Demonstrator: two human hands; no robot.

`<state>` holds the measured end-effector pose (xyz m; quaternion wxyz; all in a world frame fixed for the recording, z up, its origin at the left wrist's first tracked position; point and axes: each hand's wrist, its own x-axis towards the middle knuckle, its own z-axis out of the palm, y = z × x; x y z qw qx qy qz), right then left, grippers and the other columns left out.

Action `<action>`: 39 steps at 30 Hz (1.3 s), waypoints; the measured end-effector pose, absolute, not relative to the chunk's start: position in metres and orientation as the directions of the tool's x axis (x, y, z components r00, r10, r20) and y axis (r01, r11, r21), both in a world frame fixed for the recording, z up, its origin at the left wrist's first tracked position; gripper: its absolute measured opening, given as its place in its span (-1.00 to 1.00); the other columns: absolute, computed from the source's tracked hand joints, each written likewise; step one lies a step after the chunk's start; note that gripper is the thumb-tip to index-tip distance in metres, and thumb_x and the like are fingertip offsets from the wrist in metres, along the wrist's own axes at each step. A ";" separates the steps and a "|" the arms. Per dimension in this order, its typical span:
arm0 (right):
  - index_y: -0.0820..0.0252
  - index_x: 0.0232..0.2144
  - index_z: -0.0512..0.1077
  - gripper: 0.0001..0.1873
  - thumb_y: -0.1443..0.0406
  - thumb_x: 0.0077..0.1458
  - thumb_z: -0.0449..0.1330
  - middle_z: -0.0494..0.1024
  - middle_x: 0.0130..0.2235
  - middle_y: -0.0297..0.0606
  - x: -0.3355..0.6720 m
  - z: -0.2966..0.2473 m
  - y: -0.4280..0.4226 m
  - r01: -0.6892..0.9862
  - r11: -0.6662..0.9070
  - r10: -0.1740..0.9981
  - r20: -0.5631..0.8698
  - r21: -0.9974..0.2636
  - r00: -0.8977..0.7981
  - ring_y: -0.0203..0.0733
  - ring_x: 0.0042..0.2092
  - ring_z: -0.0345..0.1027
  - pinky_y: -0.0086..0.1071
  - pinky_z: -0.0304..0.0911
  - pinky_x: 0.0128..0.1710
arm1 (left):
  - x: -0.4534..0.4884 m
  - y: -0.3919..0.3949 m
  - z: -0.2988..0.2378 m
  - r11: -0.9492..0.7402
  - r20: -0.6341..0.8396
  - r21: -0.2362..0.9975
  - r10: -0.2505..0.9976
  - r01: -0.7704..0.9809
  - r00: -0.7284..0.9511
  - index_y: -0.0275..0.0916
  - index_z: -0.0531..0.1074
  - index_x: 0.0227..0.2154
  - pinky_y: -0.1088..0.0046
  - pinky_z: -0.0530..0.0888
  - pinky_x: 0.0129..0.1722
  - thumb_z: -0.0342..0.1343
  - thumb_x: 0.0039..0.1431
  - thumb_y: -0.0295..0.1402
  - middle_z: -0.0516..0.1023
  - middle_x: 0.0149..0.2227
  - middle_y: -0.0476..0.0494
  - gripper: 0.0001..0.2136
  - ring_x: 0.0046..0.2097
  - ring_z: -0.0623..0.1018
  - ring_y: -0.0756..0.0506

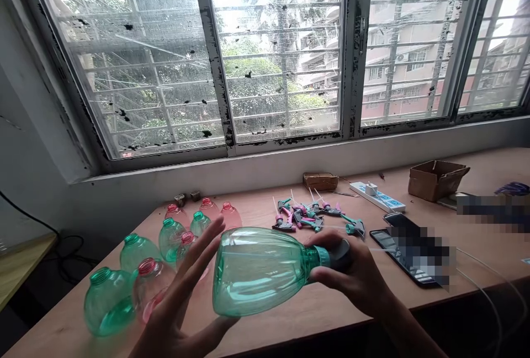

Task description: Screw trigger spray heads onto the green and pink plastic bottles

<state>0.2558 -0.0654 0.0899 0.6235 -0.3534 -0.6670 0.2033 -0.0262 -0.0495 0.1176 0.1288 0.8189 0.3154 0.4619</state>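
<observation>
Lying sideways above the worktop [290, 314], the green bottle [259, 269] is held between both hands. The right hand [360, 283] is closed round its neck, fingers wrapped over the dark cap [337, 256]; this looks like a grip for twisting. The left hand [182, 297] is open, fingers spread, with the thumb under the bottle's wide end, seemingly to steady it against such a turn. Just beyond the left hand stand uncapped bottles [136, 250], green and pink, upright in a loose cluster. Beyond the right hand lies a heap of spray heads [306, 217], within easy reach. A phone [397, 250] rests just to its right.
</observation>
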 end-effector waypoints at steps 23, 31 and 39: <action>0.10 -0.26 0.55 -0.71 0.11 0.01 0.44 0.57 -0.37 -0.31 0.255 0.087 -0.066 0.157 0.706 0.689 0.721 -0.691 0.073 -0.19 -0.40 0.42 -0.42 0.37 -0.46 | -0.022 -0.051 0.115 -0.694 0.631 0.647 0.720 0.316 0.291 0.14 0.17 0.30 -0.08 0.23 0.30 0.26 0.03 0.11 0.29 0.33 -0.09 -0.23 0.38 0.14 -0.44; 0.06 -0.24 0.54 -0.72 0.12 0.01 0.44 0.59 -0.34 -0.32 0.255 0.087 -0.066 0.159 0.706 0.692 0.720 -0.690 0.050 -0.18 -0.36 0.44 -0.41 0.36 -0.40 | -0.029 -0.052 0.109 -0.713 0.654 0.544 0.691 0.442 0.309 0.23 0.05 0.33 0.01 0.43 0.21 0.32 0.04 -0.01 0.31 0.32 -0.01 -0.18 0.33 0.27 -0.42; 0.11 -0.26 0.54 -0.67 0.03 0.05 0.39 0.60 -0.33 -0.24 0.255 0.087 -0.066 0.178 0.707 0.692 0.722 -0.684 0.026 -0.10 -0.34 0.47 -0.33 0.38 -0.39 | -0.025 -0.050 0.115 -0.758 0.663 0.495 0.646 0.426 0.379 0.20 0.04 0.34 -0.08 0.23 0.30 0.22 0.18 -0.06 0.21 0.37 -0.05 -0.29 0.40 0.10 -0.39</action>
